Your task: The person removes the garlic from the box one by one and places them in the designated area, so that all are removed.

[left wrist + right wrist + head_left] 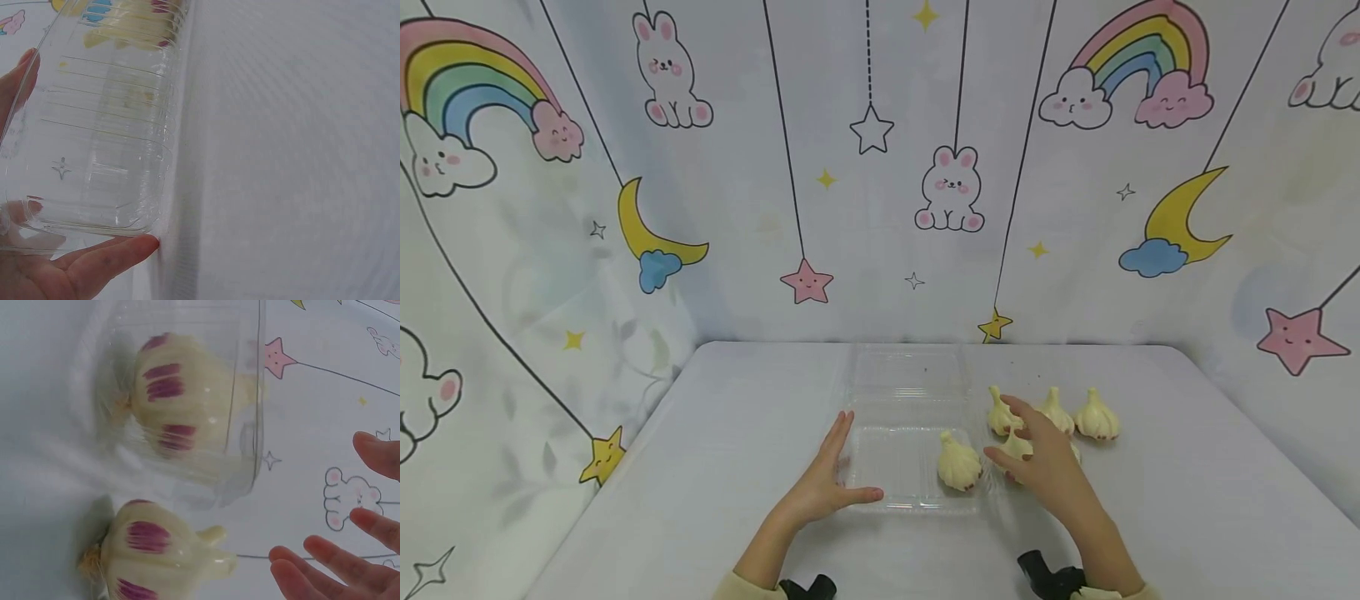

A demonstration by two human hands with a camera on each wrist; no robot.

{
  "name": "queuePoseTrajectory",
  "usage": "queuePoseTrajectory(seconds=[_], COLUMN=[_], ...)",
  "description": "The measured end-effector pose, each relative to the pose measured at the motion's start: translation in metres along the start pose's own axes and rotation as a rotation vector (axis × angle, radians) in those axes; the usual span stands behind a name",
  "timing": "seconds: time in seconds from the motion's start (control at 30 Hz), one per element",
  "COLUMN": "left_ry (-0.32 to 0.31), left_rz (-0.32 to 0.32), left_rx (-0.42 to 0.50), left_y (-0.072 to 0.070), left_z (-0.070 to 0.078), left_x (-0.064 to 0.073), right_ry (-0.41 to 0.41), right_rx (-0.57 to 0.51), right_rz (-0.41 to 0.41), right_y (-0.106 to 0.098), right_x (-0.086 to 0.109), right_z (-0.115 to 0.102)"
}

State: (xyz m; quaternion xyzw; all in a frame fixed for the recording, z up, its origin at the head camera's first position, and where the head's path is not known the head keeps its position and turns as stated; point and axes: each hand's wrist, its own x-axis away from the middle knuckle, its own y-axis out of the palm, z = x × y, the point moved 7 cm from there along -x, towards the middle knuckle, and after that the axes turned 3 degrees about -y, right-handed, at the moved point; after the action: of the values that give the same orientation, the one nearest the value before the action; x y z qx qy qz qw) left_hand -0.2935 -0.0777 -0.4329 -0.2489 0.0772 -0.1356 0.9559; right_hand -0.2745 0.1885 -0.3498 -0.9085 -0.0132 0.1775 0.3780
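A clear plastic clamshell container (895,471) sits on the table with its lid (910,375) laid back. Inside its right side lies one garlic bulb (958,461), white with purple patches in the right wrist view (181,400). My left hand (820,487) rests against the container's left side, fingers straight and thumb along the front edge; the left wrist view shows the thumb (119,262) at the container's corner. With fingers spread, my right hand (1041,454) hovers over the garlic bulbs right of the container, holding nothing. It partly covers a near bulb (1015,447).
More garlic bulbs stand at the right, among them a back left one (1000,414), a middle one (1056,408) and a far right one (1097,417). A white cloth covers the table (1180,500). Behind it hangs a patterned curtain (737,167).
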Motion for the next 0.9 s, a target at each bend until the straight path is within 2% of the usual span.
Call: queuePoseTrajectory(seconds=[0.17,0.4,0.73,0.9], left_ry=[0.004,0.004,0.012,0.008], left_rz=[-0.013,-0.022,-0.015,-0.013], left_rx=[0.021,0.046,0.052,0.039], left_y=[0.000,0.000,0.000,0.000], left_z=[0.001,0.002,0.002,0.000], left_x=[0.001,0.002,0.002,0.001], right_ry=[-0.033,-0.002,-0.030,-0.070], right_rx=[-0.045,-0.108,-0.055,-0.031], right_rz=[0.001,-0.029,-0.078,-0.055], right_y=[0.014,0.031,0.052,0.057], right_x=[-0.001,-0.001,0.002,0.002], right_z=[-0.002,-0.003,-0.010,-0.014])
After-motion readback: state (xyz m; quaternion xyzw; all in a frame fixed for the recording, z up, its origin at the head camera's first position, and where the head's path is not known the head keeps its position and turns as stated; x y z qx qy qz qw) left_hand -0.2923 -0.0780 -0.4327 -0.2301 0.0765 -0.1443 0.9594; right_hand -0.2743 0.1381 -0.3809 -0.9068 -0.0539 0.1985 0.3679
